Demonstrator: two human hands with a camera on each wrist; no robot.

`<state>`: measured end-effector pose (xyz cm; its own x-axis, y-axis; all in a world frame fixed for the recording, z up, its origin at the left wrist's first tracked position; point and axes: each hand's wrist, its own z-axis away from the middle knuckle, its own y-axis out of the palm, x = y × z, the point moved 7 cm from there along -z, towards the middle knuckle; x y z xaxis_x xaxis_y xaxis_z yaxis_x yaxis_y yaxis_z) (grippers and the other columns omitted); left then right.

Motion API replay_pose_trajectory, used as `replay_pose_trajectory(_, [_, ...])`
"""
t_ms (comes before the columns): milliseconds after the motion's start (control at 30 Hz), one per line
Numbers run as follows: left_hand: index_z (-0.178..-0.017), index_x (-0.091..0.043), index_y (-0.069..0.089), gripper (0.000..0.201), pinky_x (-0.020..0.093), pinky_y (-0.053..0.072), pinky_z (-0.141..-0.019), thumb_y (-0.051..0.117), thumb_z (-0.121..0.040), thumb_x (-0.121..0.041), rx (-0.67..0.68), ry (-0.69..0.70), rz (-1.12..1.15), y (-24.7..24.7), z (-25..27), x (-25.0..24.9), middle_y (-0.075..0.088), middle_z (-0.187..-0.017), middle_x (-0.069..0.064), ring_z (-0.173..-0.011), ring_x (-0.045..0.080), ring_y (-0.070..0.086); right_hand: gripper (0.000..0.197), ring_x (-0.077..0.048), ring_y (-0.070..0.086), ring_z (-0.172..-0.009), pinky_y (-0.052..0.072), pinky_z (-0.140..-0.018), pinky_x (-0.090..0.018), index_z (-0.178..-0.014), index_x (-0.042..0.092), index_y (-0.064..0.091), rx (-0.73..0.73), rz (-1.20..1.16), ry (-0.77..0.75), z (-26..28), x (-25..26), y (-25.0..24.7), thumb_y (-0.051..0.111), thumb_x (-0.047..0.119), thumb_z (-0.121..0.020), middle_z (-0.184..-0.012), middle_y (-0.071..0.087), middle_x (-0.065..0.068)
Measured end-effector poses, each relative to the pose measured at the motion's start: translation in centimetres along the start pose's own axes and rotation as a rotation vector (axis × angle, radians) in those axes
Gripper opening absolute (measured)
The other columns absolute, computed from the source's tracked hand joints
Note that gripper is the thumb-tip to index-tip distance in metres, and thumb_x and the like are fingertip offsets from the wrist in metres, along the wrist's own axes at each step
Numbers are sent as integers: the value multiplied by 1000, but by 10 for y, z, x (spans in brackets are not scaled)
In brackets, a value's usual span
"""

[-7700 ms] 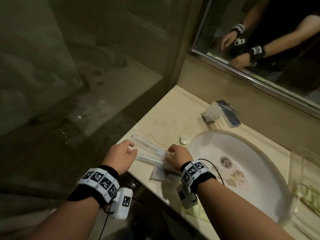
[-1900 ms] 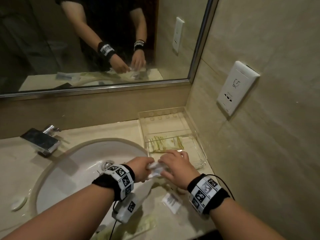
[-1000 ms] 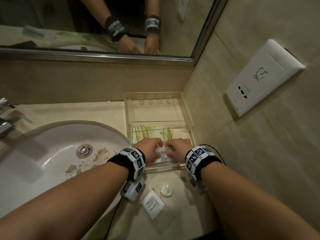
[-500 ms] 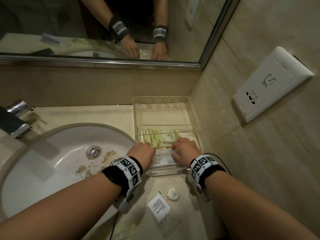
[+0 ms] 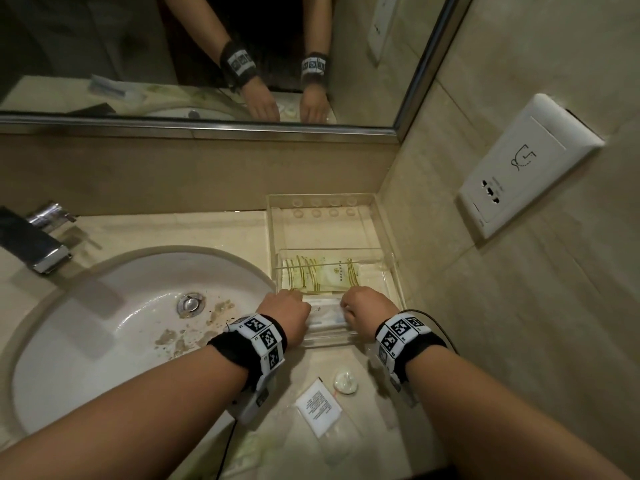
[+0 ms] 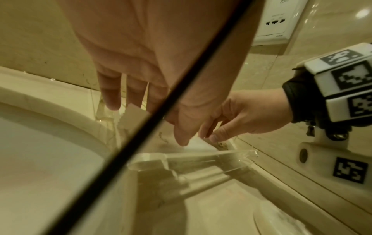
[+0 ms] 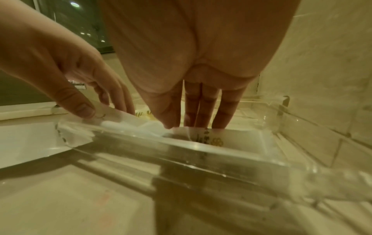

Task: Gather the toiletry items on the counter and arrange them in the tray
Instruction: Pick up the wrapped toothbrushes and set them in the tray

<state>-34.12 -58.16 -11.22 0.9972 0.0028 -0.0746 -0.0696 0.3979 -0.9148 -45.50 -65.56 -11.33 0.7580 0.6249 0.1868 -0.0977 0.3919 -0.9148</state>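
Both forearms reach forward, side by side, bare, each with black wristband carrying white marker blocks. Left hand (image 5: 285, 311) palm down, fingers (image 7: 118, 97) extended downward, slightly spread, thumb angled inward. Right hand (image 5: 367, 311) palm down, fingers (image 7: 203, 108) straight, close together, pointing down, thumb beside them. Hands near each other, not touching.

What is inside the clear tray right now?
In the clear tray lie a cream packet with green stripes and clear-wrapped white items under the left hand and right hand. What the hands cover cannot be seen.
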Motion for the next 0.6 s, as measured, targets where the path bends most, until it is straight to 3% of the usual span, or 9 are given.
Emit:
replay_pose_trajectory(267, [-118, -17, 59, 31, 44, 35, -98, 48, -92, -31, -78, -61, 100, -14, 18, 15, 59, -122, 5, -117, 28, 47, 22, -26, 57, -95, 43, -76, -31, -109, 12, 60, -76, 10, -25, 14, 18, -15, 48, 19, -92, -108, 61, -8])
replay_pose_trajectory(400, [-116, -18, 59, 30, 44, 35, -98, 49, -93, -33, -108, -54, 114, -25, 34, 20, 60, -118, 7, -117, 29, 48, 21, -25, 59, -96, 50, -82, -36, -108, 14, 63, -135, -10, -19, 26, 35, -21, 51, 21, -92, -107, 63, -6])
replay_pose_trajectory(600, [-115, -14, 60, 31, 38, 48, -87, 47, -94, -32, -133, -26, 194, -25, 70, 39, 65, -113, 7, -104, 28, 59, 19, -22, 60, -93, 52, -80, -37, -107, 16, 61, -139, -67, 8, 48, 69, -17, 51, 23, -92, -106, 64, -4])
